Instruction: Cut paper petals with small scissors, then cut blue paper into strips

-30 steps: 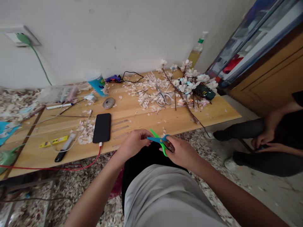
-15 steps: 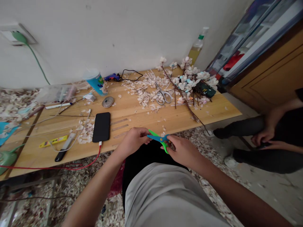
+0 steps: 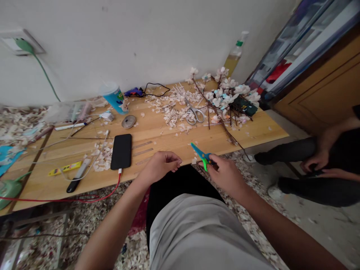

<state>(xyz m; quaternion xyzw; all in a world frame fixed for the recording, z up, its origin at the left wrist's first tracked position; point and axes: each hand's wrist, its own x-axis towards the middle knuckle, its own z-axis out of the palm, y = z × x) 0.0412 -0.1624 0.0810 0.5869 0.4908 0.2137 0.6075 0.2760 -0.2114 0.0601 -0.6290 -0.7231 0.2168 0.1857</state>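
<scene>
Gripping blue-and-green scissors (image 3: 201,152) in right hand (image 3: 228,175) by wooden table's (image 3: 168,145) near edge. Curling left hand (image 3: 161,167); cannot tell whether around anything. Angle blades (image 3: 197,149) clear of left fingertips (image 3: 178,163).

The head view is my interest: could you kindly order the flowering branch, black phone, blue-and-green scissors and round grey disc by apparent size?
1. Flowering branch
2. Black phone
3. Blue-and-green scissors, judged by their visible part, as the right hand covers some
4. Round grey disc
</scene>
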